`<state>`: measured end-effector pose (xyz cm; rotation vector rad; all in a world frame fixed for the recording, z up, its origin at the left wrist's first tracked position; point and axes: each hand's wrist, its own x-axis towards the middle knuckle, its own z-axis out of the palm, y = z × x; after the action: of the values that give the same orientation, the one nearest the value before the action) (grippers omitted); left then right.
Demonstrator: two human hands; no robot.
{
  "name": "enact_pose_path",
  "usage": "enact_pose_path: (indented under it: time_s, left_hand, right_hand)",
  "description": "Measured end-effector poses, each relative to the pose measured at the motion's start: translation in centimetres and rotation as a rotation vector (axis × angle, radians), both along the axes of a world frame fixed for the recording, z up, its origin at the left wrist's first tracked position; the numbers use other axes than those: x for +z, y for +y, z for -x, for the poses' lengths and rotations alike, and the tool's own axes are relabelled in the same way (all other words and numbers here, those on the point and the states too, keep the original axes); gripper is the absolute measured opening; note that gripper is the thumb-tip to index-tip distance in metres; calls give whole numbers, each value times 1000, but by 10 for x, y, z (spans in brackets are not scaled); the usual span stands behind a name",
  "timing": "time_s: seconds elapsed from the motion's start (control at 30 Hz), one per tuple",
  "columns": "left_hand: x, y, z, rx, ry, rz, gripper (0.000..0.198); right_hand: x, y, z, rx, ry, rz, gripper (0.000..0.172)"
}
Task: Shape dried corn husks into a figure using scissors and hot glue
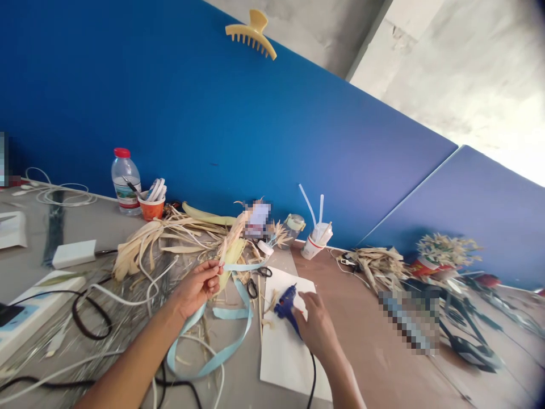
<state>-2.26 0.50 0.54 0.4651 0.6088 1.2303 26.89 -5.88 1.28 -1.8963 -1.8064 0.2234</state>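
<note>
In the head view, my left hand (203, 284) is closed, pinching a light blue ribbon (244, 266) between thumb and fingers. The rest of the ribbon loops down onto the table below that hand. Dried corn husks (233, 250) rise just behind my fingertips. My right hand (315, 319) is beside a blue glue gun (286, 305), thumb and fingers apart; whether it touches the handle is hard to make out. The glue gun lies on a white sheet (284, 363), its black cord running toward me. Black-handled scissors (252, 288) lie between the ribbon and the sheet.
A red-capped bottle (126, 184), an orange cup (152, 209) and a glass jar (293, 228) line the blue partition (204, 125). A cup with straws (314, 245) stands right of them. White cables and a power strip (38, 307) crowd the left; more husks (378, 267) lie right.
</note>
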Motion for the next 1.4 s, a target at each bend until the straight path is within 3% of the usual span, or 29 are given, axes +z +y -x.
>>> enact_pose_path:
  time_s: [0.1,0.2,0.33,0.43,0.67,0.73,0.8,0.9,1.03,1.2,1.3,1.4]
  left_hand:
    - [3,2,4,15,-2,-1,14]
    - [4,4,9,14,-39,-1,12]
    - [0,7,13,5,-75,6,13]
    - [-3,9,15,11,-77,10,14]
    - [-6,10,15,32,-63,25,14]
    - [-7,10,14,25,-60,19,13]
    - [-8,10,14,21,-55,12,12]
    - [-9,10,14,11,-54,5,12]
    - [-10,10,14,8,-58,4,12]
    - [-10,11,16,7,-51,-15,13]
    - [-10,11,17,25,-38,-28,14]
    - [-9,10,16,40,-20,-28,15]
  right_hand:
    - [25,8,31,75,214,-198,30]
    - [36,22,78,189,378,-89,22]
    - [25,41,131,240,328,75,19]
    - [14,52,148,194,216,139,22]
    - [0,66,151,185,123,153,32]
    - [-5,67,152,196,155,87,23]
    - [-9,66,152,237,204,28,19]
    - [-11,63,151,327,255,74,28]
    - [-10,58,145,395,194,218,22]
    - [-8,52,137,493,68,259,16]
    - [-3,50,136,525,73,210,17]
    - [4,53,139,433,238,78,21]
